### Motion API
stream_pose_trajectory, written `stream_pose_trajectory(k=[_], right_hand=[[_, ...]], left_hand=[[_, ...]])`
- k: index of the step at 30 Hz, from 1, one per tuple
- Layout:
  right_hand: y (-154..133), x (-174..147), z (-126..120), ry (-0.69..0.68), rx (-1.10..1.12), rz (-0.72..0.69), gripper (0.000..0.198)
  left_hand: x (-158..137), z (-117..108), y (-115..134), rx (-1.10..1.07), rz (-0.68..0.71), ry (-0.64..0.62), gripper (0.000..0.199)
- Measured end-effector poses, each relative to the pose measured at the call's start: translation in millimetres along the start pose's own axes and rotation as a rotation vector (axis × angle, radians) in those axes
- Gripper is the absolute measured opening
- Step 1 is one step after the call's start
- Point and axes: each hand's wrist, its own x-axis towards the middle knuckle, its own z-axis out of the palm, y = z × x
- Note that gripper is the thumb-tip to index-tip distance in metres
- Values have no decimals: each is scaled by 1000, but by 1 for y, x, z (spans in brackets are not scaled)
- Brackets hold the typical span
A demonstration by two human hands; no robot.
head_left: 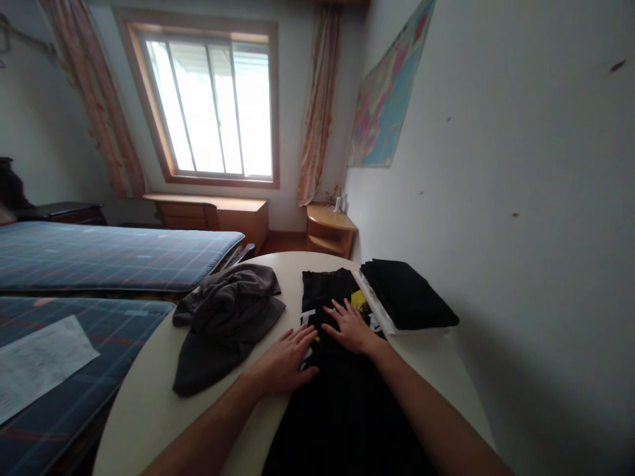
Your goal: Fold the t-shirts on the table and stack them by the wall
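A black garment with white and yellow print point(342, 403) lies lengthwise on the round cream table point(149, 403), its narrow folded part pointing away from me. My left hand point(285, 362) rests on its left edge, fingers stretched out. Flat on the printed area is my right hand point(350, 328), with its fingers spread. Neither hand grips anything. To the left sits a crumpled dark grey cloth point(228, 324). On the right, a stack of folded black fabric point(407, 294) lies on white plastic wrapping point(370, 287), close to the garment.
Left of the table stand beds with blue plaid mattresses point(99, 258), a printed paper sheet point(47, 360) on the nearer one. A white wall point(520, 277) borders the right side. Beyond are a wooden corner shelf point(330, 217) and a low desk point(238, 206) under the window.
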Motion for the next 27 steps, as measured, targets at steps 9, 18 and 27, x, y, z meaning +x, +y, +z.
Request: stream_pose_trajectory(k=[9, 18, 27], right_hand=[[12, -26, -7, 30, 34, -78, 50], [12, -74, -15, 25, 26, -86, 53], [5, -113, -13, 9, 71, -95, 52]], left_hand=[[-15, -22, 37, 120, -111, 7, 33], [-37, -34, 63, 58, -242, -241, 53], [-68, -36, 107, -179, -314, -201, 56]])
